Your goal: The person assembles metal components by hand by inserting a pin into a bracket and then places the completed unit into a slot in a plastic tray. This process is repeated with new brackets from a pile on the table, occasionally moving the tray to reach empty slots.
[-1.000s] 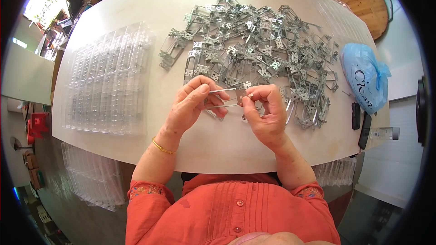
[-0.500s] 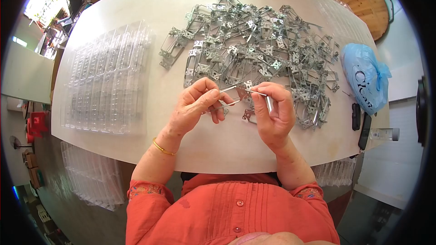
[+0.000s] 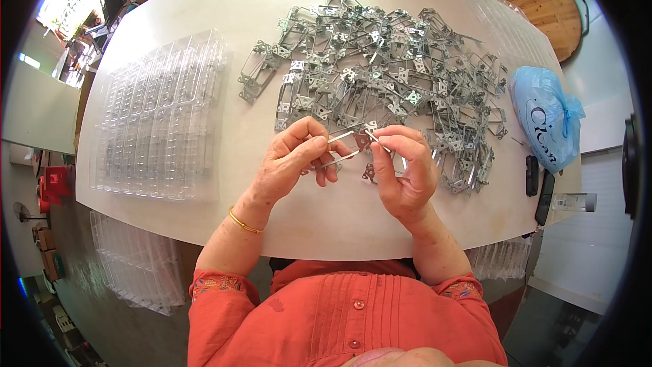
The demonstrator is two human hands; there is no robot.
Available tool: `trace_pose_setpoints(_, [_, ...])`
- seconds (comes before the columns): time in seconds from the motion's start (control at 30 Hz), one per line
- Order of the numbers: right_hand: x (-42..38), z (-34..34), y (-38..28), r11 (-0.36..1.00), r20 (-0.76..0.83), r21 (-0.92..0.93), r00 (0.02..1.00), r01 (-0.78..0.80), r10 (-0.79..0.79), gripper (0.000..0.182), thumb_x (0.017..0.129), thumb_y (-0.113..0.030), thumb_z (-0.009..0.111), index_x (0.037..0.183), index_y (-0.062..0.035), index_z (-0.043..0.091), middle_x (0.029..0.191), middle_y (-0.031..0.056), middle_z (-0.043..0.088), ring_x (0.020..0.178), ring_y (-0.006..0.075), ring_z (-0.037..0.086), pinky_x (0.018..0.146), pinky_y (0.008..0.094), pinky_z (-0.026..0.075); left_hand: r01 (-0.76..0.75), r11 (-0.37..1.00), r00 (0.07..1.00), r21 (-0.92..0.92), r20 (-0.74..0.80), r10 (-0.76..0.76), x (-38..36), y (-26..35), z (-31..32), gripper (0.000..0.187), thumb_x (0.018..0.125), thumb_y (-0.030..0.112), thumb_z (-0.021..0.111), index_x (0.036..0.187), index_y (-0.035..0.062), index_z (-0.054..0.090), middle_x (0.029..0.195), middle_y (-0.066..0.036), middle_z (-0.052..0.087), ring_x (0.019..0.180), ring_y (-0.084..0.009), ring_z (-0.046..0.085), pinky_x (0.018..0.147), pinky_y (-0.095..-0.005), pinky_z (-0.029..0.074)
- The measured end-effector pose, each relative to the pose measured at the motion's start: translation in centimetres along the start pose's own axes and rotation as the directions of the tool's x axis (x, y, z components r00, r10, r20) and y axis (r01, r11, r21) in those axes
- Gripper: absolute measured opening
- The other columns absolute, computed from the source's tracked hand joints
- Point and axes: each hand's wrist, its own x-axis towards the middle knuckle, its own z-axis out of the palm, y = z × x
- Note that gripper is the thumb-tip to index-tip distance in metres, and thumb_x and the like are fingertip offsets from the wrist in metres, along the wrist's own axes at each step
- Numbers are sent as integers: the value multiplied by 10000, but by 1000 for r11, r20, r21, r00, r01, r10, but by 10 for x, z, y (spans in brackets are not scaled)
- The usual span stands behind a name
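Two hands at work over the worktop (image 3: 305,231): left hand (image 3: 295,156) pinches a metal frame (image 3: 343,158), right hand (image 3: 406,170) grips a thin metal pc. (image 3: 373,137) (exact shape unclear) close by. Pile of metal brackets (image 3: 387,61) just beyond; clear plastic trays (image 3: 159,119) on L side.

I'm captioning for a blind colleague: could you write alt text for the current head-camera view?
A person's left hand and right hand hold thin metal parts over a pale table, near a tangled heap of metal brackets. Clear plastic trays lie left of the heap, a blue plastic bag to its right.
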Motion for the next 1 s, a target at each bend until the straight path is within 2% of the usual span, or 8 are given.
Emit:
trace_pose_setpoints(0.2, [1, 0, -2, 1000, -10, 6, 1000, -5, 5, 246, 847, 85, 735, 1033, -28, 620, 1009, 150, 701, 853, 263, 694, 715, 339, 565, 13, 1000, 999, -6, 31, -13, 1, -1, -6, 170, 1030, 213, 583, 953, 65, 552, 1094, -215, 720, 664, -143, 645, 529, -238, 471])
trace_pose_setpoints(0.33, [-2, 0, -1, 1000, -17, -21, 1000, -8, 8, 237, 843, 87, 736, 1019, -23, 622, 972, 146, 701, 833, 260, 694, 695, 326, 555, -51, 998, 997, -43, 48, 53, 2, -2, -6, 172, 995, 206, 644, 931, 61, 577, 1186, -210, 690, 732, -105, 602, 601, -233, 452])
trace_pose_setpoints(0.43, [-4, 1, -3, 997, -42, -3, 996, -81, 81, 191, 861, 64, 734, 997, -10, 622, 925, 133, 695, 784, 240, 684, 673, 310, 541, -58, 998, 997, -36, 46, 60, 2, -2, -8, 172, 964, 192, 687, 914, 53, 599, 1234, -194, 661, 769, -96, 589, 646, -239, 454])
trace_pose_setpoints(0.63, [-9, -1, -8, 944, 83, 95, 948, -316, 308, 79, 953, -31, 694, 943, -8, 619, 827, 100, 681, 660, 147, 638, 601, 281, 513, -57, 998, 998, -4, 38, 57, 1, 0, -10, 199, 901, 182, 767, 887, 51, 618, 1250, -142, 623, 791, -101, 581, 689, -238, 451])
trace_pose_setpoints(0.73, [-13, -2, -9, 884, 145, 152, 894, -442, 423, 102, 988, -71, 669, 927, -13, 613, 789, 84, 678, 636, 110, 630, 568, 256, 497, -49, 998, 998, 39, 47, 47, 0, 3, -7, 211, 885, 191, 788, 871, 58, 625, 1243, -128, 620, 846, -100, 573, 737, -249, 455])
trace_pose_setpoints(0.8, [-12, -4, -11, 771, 231, 236, 805, -591, 546, 148, 1017, -116, 641, 913, -15, 610, 786, 70, 684, 641, 87, 632, 554, 235, 485, -58, 995, 997, 84, 59, 53, -1, 7, -3, 213, 880, 194, 795, 864, 61, 628, 1241, -124, 621, 878, -98, 568, 764, -256, 457])
trace_pose_setpoints(0.93, [-8, -2, -14, 728, 270, 271, 775, -630, 571, 159, 1040, -142, 609, 944, -17, 600, 796, 59, 692, 662, 76, 640, 546, 224, 479, -13, 991, 997, 130, 78, 3, -1, 8, 0, 211, 869, 173, 807, 854, 59, 630, 1244, -127, 622, 960, -117, 576, 822, -277, 462])
trace_pose_setpoints(1.0, [-5, 4, -18, 661, 208, 387, 760, -642, 616, 128, 1048, -141, 595, 1042, -13, 602, 802, 57, 690, 669, 78, 636, 557, 227, 488, -14, 991, 997, 133, 79, 4, 0, 7, 0, 206, 870, 159, 805, 858, 54, 629, 1242, -128, 625, 980, -126, 583, 834, -283, 465])
